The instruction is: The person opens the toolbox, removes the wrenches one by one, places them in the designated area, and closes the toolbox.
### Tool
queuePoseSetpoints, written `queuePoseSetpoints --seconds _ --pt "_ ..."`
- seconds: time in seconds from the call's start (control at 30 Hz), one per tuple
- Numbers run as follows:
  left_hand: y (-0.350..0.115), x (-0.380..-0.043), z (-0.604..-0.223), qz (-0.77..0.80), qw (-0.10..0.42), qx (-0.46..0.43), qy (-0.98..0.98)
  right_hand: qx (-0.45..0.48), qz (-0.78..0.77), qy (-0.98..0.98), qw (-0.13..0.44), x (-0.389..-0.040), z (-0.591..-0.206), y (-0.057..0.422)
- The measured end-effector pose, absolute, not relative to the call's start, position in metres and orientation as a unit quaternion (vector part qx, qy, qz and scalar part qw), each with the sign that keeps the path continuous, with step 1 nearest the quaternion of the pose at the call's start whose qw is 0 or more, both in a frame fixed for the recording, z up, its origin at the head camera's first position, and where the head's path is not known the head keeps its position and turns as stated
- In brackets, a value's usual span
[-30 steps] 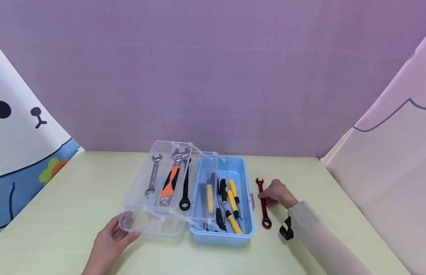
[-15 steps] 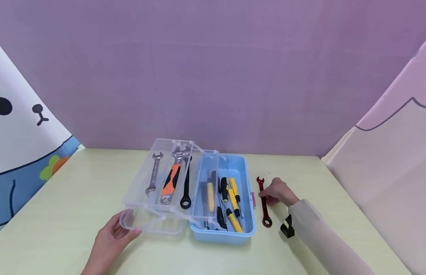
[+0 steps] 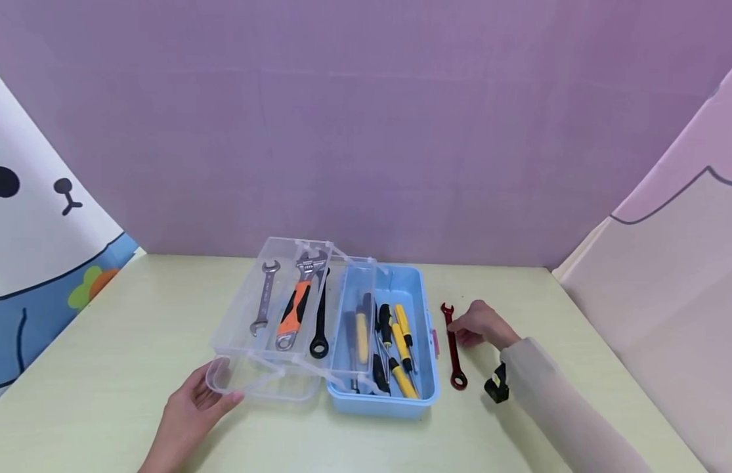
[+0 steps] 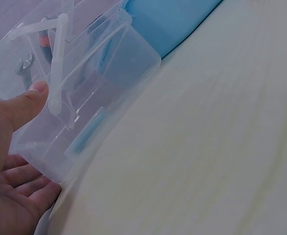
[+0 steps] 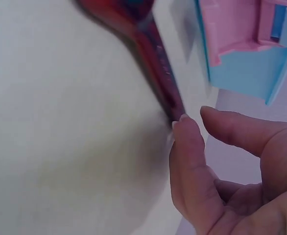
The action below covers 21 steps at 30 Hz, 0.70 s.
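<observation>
Gripping the near left corner of a clear plastic lid (image 3: 295, 393), the left hand (image 3: 188, 408) sets its thumb on one side, bent fingers on the other. In a clear plastic tray (image 3: 236, 334): one silver open-ended wrench (image 3: 264, 299); one adjustable wrench (image 3: 293, 312) with orange-and-black handle. Beside these, seen through clear plastic: one black ring-ended wrench (image 3: 321, 318). Adjoining: one blue rectangular plastic box (image 3: 380, 407), partly overhung by clear plastic, containing several screwdrivers (image 3: 401, 345), handles yellow and black; pink plastic latch (image 3: 435, 343) on its right wall. Right of the box, lying on the pale tabletop (image 3: 106, 368): one red metal wrench (image 3: 453, 355), ring end nearest the person. Last: the right hand (image 3: 482, 323), grey-sleeved, fingertips touching the red metal wrench, thumb spread apart from them.
</observation>
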<state>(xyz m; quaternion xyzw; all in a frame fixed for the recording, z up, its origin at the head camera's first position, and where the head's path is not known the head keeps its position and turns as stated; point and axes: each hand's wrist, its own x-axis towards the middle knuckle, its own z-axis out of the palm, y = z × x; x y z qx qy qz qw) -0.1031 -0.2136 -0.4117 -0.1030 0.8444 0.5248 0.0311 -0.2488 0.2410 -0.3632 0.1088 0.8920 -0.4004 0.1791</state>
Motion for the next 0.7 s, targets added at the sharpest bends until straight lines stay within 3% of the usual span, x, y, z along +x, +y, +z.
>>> queuePoseSetpoints --seconds 0.7 --pt "-0.214 -0.103 -0.412 0.529 0.028 -0.095 0.843 0.07 -0.377 0.905 0.187 -0.261 -0.318 0.231"
